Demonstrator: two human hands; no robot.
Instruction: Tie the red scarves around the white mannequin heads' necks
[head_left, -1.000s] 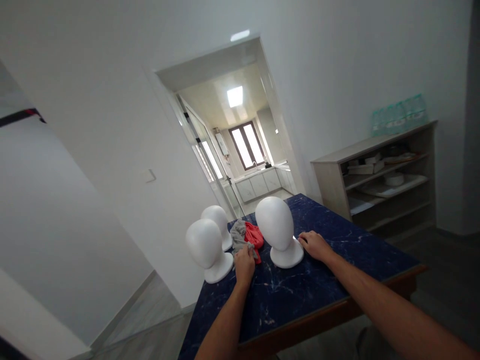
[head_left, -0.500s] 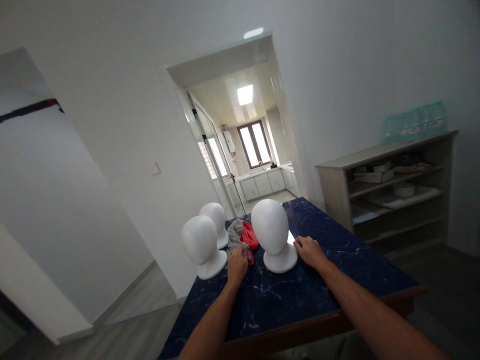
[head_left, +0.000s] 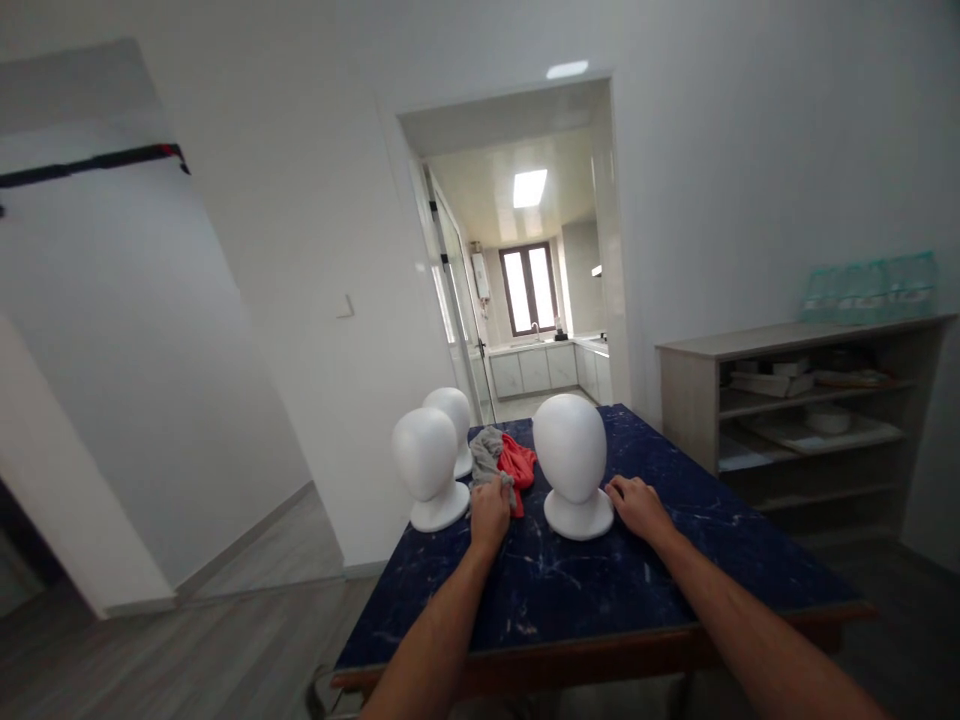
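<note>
While seeming to touch gray cloth [head_left: 487,452] with the left hand [head_left: 490,510], beside red cloth [head_left: 517,464] between mannequin heads [head_left: 570,445], puts the right hand [head_left: 639,505] by a wide base [head_left: 579,520] to stop tipping, with curled fingers [head_left: 618,489] too hidden to tell if pinching.

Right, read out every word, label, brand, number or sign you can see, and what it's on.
No text can be read.
Clear greenish plastic bottles: pale bands, perhaps labels, too small and blurred to read.
Smooth white mannequin heads: no lettering shows.
Crumpled grey cloth and crumpled red cloth: no lettering shows.
</note>
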